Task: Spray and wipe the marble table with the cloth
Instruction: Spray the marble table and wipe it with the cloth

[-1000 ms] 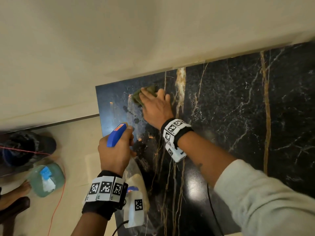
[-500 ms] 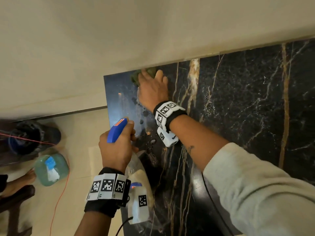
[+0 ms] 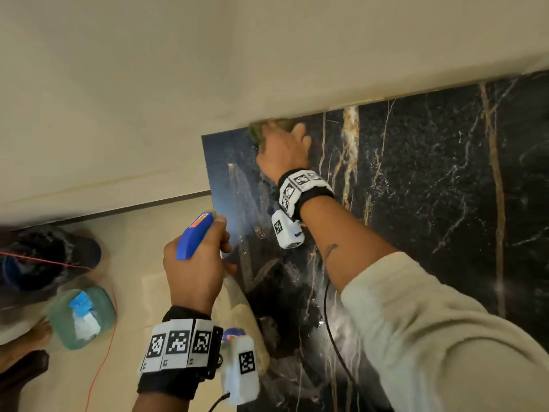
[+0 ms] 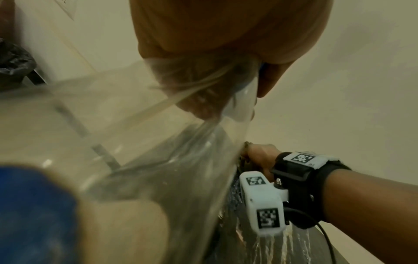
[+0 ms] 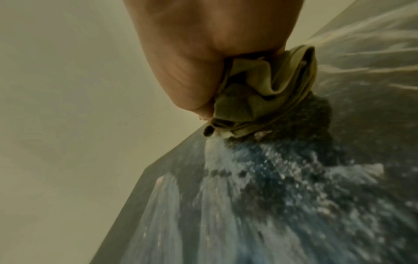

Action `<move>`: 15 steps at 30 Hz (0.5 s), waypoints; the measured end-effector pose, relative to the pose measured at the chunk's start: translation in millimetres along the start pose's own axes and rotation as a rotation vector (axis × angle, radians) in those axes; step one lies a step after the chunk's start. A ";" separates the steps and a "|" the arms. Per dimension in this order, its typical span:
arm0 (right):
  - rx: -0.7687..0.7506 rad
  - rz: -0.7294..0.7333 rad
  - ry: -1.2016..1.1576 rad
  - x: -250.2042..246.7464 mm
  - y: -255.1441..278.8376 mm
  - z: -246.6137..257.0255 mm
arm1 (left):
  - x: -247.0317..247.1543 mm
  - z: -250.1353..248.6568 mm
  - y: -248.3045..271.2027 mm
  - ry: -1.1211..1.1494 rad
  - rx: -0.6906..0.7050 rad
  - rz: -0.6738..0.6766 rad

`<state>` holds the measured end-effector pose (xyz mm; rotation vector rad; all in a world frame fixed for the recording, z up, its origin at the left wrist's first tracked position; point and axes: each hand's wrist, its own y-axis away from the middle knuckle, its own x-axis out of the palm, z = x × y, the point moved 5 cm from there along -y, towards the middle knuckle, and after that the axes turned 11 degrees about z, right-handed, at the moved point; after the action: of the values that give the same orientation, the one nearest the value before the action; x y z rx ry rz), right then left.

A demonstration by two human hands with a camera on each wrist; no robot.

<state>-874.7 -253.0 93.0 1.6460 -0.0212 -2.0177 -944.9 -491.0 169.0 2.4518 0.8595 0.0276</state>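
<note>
The black marble table [image 3: 416, 188] with gold and white veins runs along a cream wall. My right hand [image 3: 282, 150] presses a crumpled olive-green cloth [image 3: 257, 130] onto the far left corner by the wall; in the right wrist view the cloth [image 5: 260, 92] is bunched under the hand [image 5: 210, 53] on wet, streaked marble [image 5: 260, 196]. My left hand [image 3: 193, 263] grips the clear spray bottle with a blue trigger head [image 3: 194, 234] near the table's left edge. In the left wrist view the bottle's clear body [image 4: 147, 151] fills the frame below the hand [image 4: 226, 35].
To the left of the table, on the cream floor, stand a dark bin [image 3: 44, 257] and a green bottle with a blue cap [image 3: 83, 316]. A red cord [image 3: 101, 367] runs across the floor. A bare foot [image 3: 23, 337] shows at the left edge.
My right hand has slid the cloth away from me, from the open marble up to the far edge by the wall. The left hand still holds the spray bottle in about the same place.
</note>
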 end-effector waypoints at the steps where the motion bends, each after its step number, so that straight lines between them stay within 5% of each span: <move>1: -0.124 0.047 0.070 6.9 3.7 15.0 | -4.4 -0.1 -1.3 -0.007 0.005 0.007; 4: -0.242 0.112 0.103 9.0 3.1 15.2 | -14.7 0.9 -3.3 -0.007 0.010 0.029; 8: 0.072 -0.009 -0.011 4.0 3.5 -18.1 | -29.8 5.0 -7.9 -0.035 0.003 0.055; 11: 0.224 -0.058 -0.075 8.2 7.6 1.6 | -41.7 8.6 -12.1 -0.043 -0.006 0.066; 15: 0.026 0.014 0.017 22.5 20.7 50.3 | -50.2 12.8 -18.3 -0.053 -0.017 0.079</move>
<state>-915.3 -295.6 92.5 1.6746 -0.0530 -2.0005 -993.0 -514.5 156.7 2.4580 0.7368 -0.0020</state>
